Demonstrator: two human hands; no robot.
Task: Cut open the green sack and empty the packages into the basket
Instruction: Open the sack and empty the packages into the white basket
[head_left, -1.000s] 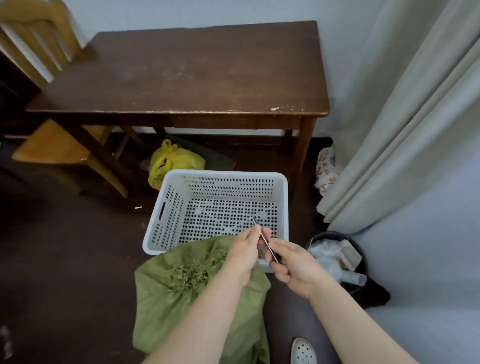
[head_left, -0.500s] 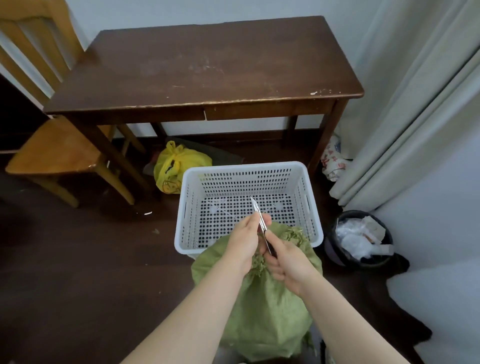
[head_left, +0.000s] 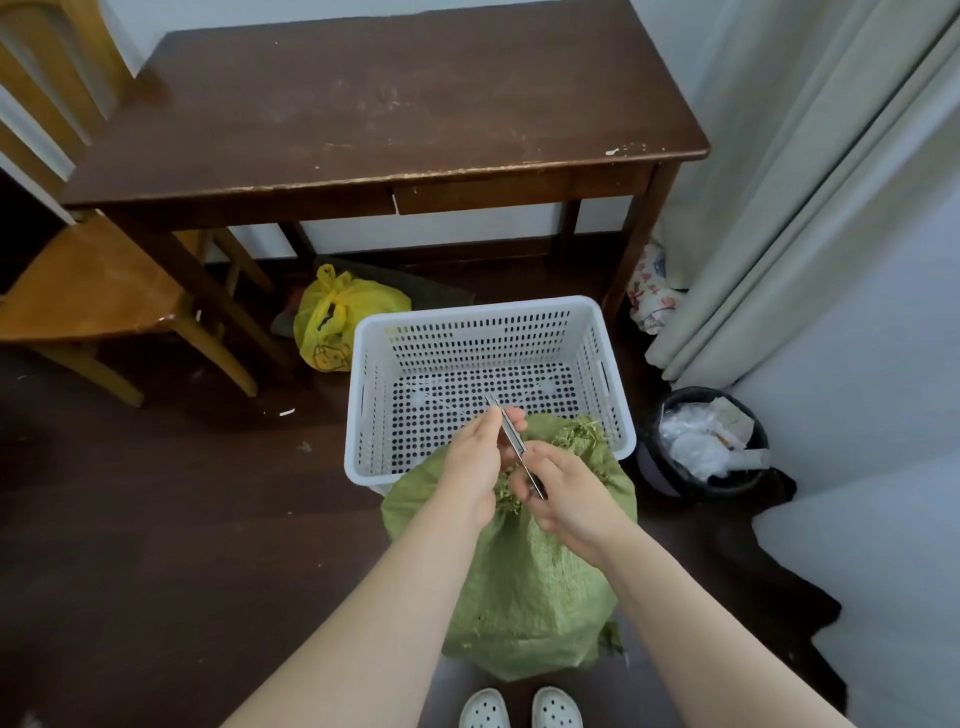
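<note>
A green woven sack stands on the dark floor in front of me, its frayed top leaning against the near rim of a white perforated basket. The basket holds nothing that I can see. My left hand grips the bunched, frayed top of the sack. My right hand holds a thin metal blade, whose tip points up and away over the basket beside my left thumb. The sack's contents are hidden.
A dark wooden table stands behind the basket, with a wooden chair at its left. A yellow plastic bag lies under the table. A black waste bin sits to the right by a pale curtain. My white shoes show below.
The view has shifted, so the sack now stands upright and centred below me instead of to the left. Both hands stay together at the sack's top with the blade.
</note>
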